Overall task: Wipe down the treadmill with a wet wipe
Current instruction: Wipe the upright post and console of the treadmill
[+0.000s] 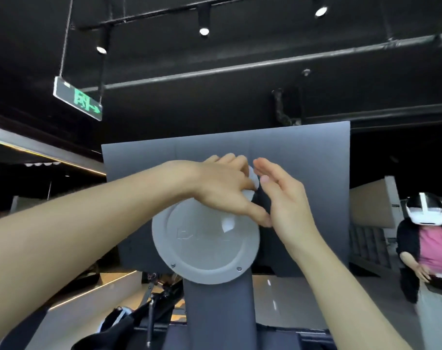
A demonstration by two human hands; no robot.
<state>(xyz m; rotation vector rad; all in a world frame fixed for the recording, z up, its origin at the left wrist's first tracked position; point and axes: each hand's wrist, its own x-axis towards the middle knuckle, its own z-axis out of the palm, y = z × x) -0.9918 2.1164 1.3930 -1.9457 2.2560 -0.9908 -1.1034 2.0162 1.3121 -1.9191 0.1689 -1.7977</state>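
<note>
The wet wipe [251,181] is bunched white in the left hand [227,188], whose fingers curl round it, only slivers showing between fingers and thumb. It sits high in the middle of the scene, against the back of the treadmill's grey console panel [303,157], just above the pale round mount cover [204,246] that caps the dark support post [218,304]. A small white tab [227,223] lies on the cover's upper right; what it is cannot be told.

The wipe looks thin, limp and damp, so it will likely fold and slide rather than hold shape; a broad pinch with flat fingers pressing it to the panel should serve better than a tight wad.

The right hand [285,198] is beside it, fingers straight and relaxed, holding nothing, its edge touching the left thumb.

Far right, another person [427,248] in a white headset stands well apart. Far left above hangs a green exit sign [78,99] beneath black ceiling and spotlights.
</note>
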